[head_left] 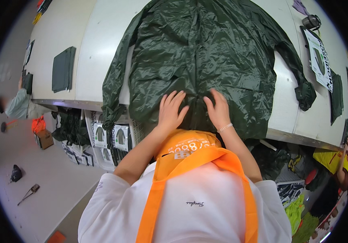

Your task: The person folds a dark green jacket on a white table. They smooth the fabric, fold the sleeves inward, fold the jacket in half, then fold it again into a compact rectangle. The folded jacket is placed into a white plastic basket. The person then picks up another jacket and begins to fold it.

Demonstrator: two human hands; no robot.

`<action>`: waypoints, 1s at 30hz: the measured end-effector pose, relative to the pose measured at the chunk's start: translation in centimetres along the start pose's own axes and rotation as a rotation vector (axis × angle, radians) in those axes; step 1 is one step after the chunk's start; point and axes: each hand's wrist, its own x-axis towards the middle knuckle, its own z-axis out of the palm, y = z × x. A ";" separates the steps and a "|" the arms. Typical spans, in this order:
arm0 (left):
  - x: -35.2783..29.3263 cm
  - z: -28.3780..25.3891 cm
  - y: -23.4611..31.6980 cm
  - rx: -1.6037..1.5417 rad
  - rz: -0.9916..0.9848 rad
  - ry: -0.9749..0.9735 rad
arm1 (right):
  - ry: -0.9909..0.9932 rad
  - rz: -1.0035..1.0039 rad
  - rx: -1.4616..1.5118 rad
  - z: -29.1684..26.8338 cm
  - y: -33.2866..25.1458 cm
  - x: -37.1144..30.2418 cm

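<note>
A dark green, shiny rain jacket [238, 52] lies spread on the white table, its front upward and both sleeves out to the sides. Its lower hem hangs over the near table edge in front of me. My left hand [172, 109] rests on the jacket's lower front, left of the centre closure, fingers stretched out. Just right of the closure, my right hand [218, 107] lies on the fabric with its fingers apart and a bracelet at the wrist. Neither hand grips the jacket.
A folded dark green garment [63, 69] lies at the table's left. Printed packaging sheets [317, 60] and a grey cup-like object [311, 22] are at the right. Below the table stands a white basket [135, 131] of packaged garments. Co-workers [18, 103] are at both sides.
</note>
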 end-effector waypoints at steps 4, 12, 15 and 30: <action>-1.9 1.8 -2.3 0.186 -0.070 -0.225 | -0.001 0.203 -0.605 -4.5 6.5 -2.6; 8.6 3.9 -7.2 0.295 0.041 -0.034 | 0.116 0.132 -0.696 -3.5 11.4 8.3; 11.5 4.3 -7.3 0.409 0.067 0.024 | 0.166 0.150 -0.774 -3.2 11.3 11.4; 3.4 2.3 -1.8 -0.366 -0.468 -0.441 | -0.271 0.370 0.434 1.7 -0.6 -1.2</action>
